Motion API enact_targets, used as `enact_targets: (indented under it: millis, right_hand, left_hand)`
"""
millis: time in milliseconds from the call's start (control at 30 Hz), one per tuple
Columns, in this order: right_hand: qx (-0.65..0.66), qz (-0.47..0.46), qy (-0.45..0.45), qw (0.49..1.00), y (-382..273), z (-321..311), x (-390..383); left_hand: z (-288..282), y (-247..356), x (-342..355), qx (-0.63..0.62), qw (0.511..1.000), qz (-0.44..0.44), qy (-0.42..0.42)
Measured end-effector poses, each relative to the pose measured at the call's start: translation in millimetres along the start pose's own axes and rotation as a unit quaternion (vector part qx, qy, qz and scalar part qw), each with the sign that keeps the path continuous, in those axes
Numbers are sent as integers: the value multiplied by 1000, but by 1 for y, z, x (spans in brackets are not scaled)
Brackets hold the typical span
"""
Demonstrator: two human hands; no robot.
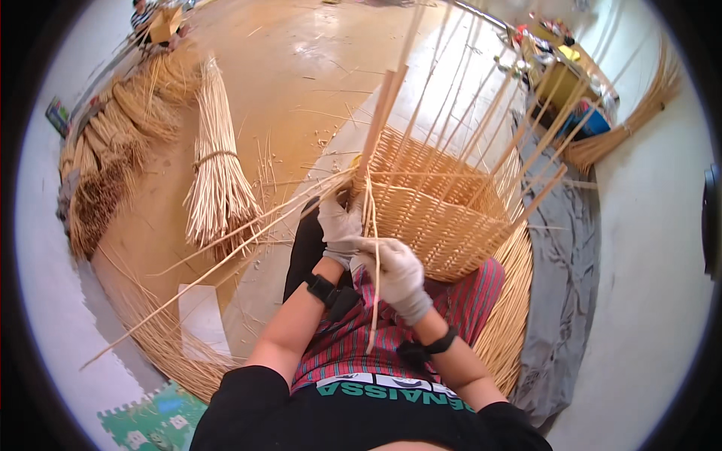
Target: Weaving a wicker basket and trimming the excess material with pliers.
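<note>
Basket (pixel 440 237), mid-frame: my right grip (pixel 395 269) pinches a strand (pixel 374 319), best kept taut; left grip (pixel 340 224), I can't tell.

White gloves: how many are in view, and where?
2: one glove on the left hand, left of the basket; another on the right hand, in front of it. Hands of the distant person are unclear.

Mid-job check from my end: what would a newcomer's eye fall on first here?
Probably the golden woven basket at the person's lap, right of centre, with tall bare stakes rising from it. Next, the white-gloved left hand and right hand, close together by its left side, where long pale strands spread to the lower left. Then the thick tied cane bundle on the floor, left of centre.
</note>
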State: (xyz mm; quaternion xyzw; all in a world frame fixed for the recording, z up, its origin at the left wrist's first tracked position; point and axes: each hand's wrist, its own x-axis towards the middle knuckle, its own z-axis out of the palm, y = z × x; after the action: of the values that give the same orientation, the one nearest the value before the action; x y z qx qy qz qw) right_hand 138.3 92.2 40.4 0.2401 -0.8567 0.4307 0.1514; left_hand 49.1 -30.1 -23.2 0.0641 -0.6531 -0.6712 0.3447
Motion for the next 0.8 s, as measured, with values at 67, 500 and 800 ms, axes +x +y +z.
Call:
enact_targets:
  millis: [67,500,800]
  right_hand:
    - [80,14,38,996,-26,32,24]
    - [-51,-15,41,998,-39,71,52]
    - [-72,-98,78,990,-23,50,31]
  left_hand:
    - [-17,-25,1,40,995,33,-84]
    - [-9,-31,-7,-84,993,-83,-23]
    - [5,-43,3,-137,982,-130,-19]
